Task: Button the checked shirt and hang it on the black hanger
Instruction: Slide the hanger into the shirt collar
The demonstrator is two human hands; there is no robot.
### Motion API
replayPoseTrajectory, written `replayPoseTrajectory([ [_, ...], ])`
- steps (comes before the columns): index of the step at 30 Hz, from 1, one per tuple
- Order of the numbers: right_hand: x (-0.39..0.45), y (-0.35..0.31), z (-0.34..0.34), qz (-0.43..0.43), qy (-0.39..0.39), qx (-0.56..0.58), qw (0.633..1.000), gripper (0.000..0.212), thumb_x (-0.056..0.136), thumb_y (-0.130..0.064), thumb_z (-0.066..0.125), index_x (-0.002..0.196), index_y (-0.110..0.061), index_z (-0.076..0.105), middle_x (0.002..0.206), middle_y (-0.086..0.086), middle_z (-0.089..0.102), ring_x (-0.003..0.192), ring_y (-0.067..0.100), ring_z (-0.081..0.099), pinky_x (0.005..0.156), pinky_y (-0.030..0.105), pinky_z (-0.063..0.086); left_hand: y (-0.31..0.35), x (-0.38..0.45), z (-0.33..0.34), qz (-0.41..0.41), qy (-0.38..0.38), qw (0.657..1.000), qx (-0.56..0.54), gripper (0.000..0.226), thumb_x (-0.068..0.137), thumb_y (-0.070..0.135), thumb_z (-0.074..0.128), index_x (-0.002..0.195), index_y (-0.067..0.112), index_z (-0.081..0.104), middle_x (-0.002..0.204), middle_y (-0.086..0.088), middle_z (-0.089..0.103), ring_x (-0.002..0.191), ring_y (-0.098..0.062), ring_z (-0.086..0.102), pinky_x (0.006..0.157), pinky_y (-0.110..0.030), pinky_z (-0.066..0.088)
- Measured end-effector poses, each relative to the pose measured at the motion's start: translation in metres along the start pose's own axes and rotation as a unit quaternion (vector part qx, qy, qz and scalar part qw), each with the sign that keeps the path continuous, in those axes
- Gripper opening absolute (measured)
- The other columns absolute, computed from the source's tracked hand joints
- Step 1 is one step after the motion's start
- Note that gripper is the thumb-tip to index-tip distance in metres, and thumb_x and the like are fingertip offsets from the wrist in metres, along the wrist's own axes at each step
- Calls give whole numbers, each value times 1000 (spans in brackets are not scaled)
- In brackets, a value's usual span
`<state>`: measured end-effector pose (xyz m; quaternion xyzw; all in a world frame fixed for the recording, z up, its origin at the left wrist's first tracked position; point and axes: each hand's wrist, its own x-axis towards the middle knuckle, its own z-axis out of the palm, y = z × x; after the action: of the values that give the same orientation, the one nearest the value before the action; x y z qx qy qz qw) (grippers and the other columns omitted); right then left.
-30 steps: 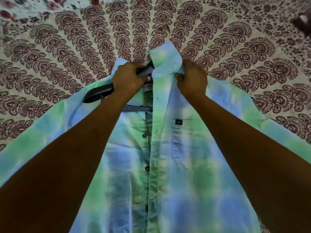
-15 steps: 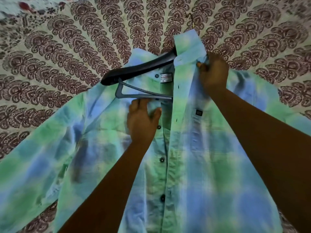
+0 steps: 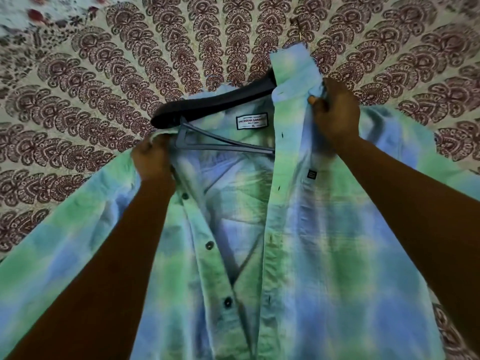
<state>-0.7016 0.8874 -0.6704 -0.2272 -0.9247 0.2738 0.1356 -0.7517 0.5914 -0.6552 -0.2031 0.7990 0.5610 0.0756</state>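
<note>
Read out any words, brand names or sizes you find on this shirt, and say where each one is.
Neck label inside the checked shirt collar: the middle line seems to read "MERIDIAN GARMENTS", but it is partly blurred, so I am not sure.
Same label, top line and the line beneath: too small to read.
Same label, bottom: looks like "XL".
Small dark tag on the chest: its marking is unreadable.

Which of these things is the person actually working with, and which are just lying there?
Part of the job:
- checked shirt, front unbuttoned
- black hanger, inside the shirt
- left hand, gripping the shirt's left shoulder edge
- right hand, pinching the collar side

Just there:
- patterned bedsheet under everything
</note>
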Motion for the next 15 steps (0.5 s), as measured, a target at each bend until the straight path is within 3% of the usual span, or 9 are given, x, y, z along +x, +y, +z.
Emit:
replayPoseTrajectory([
  [3, -2, -2, 0, -8, -1, 0, 1000, 39, 90, -16, 52, 125, 0, 50, 119, 26, 56, 108, 39, 52, 87, 39, 38, 19, 3, -30, -2, 47, 999, 16, 22, 92, 13, 50, 109, 0, 54, 98, -18, 64, 98, -33, 62, 83, -40, 47],
  [7, -8, -3, -1, -15, -3, 17, 1000, 45, 83, -23, 45, 120, 1, 53, 113, 29, 56, 104, 42, 52, 83, 43, 39, 36, 14, -44, -41, -18, 968, -247, 23, 98, 24, 34, 97, 14, 55, 89, 0, 60, 81, -13, 66, 65, -22, 52],
  [9, -10, -3, -1, -19, -14, 24, 999, 48, 79, -26, 44, 118, 1, 55, 109, 29, 57, 100, 42, 53, 79, 43, 39, 47, 9, -45, -33, -70, 961, -267, 32, 101, 24, 23, 98, 12, 53, 93, -4, 62, 76, -12, 69, 63, -18, 54],
  [10, -10, -4, -1, -23, -21, 24, 999, 50, 78, -27, 44, 118, 0, 55, 108, 29, 58, 98, 42, 54, 79, 43, 39, 51, 8, -44, -7, -75, 969, -236, 37, 101, 25, 19, 105, 11, 53, 77, 1, 55, 86, -13, 69, 62, -17, 54],
  [11, -10, -4, -1, -26, -24, 24, 999, 50, 78, -27, 45, 119, -1, 56, 108, 28, 58, 98, 42, 54, 78, 43, 39, 55, 5, -42, 7, -69, 973, -219, 42, 102, 26, 18, 114, 8, 54, 121, -15, 62, 102, -18, 65, 63, -16, 53],
  [12, -10, -3, -2, -25, -25, 23, 999, 50, 78, -27, 45, 120, -2, 55, 108, 28, 58, 98, 42, 54, 78, 42, 39, 60, 2, -40, 8, -50, 978, -201, 43, 102, 27, 20, 114, 6, 55, 145, -14, 16, 115, -23, 57, 63, -17, 52],
  [13, -10, -3, -2, -24, -23, 23, 999, 49, 78, -27, 45, 120, -2, 55, 109, 28, 58, 98, 42, 54, 78, 42, 39, 61, 2, -40, 10, -51, 980, -194, 42, 102, 28, 22, 104, 7, 58, 133, -16, 54, 117, -24, 55, 67, -19, 51],
  [14, -10, -2, -2, -23, -20, 22, 999, 49, 79, -27, 44, 120, -2, 55, 109, 29, 57, 98, 42, 54, 77, 42, 39, 61, 2, -40, 40, -46, 990, -131, 37, 102, 30, 25, 92, 13, 56, 124, -14, 60, 108, -22, 61, 72, -22, 52],
  [15, -10, -2, -1, -25, -19, 21, 999, 49, 79, -27, 44, 120, -2, 55, 109, 29, 57, 98, 42, 54, 77, 42, 39, 61, 8, -37, 39, -56, 995, -71, 31, 101, 33, 31, 84, 19, 53, 95, -3, 62, 91, -16, 63, 78, -25, 54],
])
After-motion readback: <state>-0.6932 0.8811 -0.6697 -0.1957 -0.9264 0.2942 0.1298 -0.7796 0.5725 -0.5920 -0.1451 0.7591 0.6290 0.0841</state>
